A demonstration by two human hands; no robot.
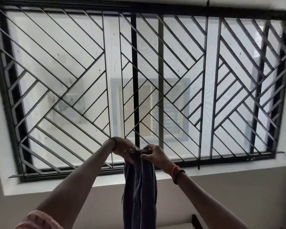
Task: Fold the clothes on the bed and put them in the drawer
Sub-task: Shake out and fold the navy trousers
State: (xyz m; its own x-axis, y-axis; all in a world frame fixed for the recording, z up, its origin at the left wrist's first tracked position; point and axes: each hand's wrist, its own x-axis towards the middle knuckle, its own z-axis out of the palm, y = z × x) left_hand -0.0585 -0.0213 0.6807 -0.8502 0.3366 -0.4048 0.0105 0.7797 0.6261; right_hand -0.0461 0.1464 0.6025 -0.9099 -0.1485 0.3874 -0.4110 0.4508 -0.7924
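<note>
— Navy trousers (pixel 139 195): location and grip?

— Lower centre of frame, hanging vertically in front of the window grille (pixel 64 80) and running out at the bottom edge. Both arms are raised and extended forward. Left hand (pixel 122 148) and right hand (pixel 157 156) meet at the bunched top edge. The fingers of each curl tightly round the fabric.

— Edges and clearance?

— Thin white stripe (pixel 141 187) runs down the cloth. Both side edges hang loose. Bare grey wall (pixel 229 195) lies open left and right of the cloth, below the white sill (pixel 221 166).
</note>
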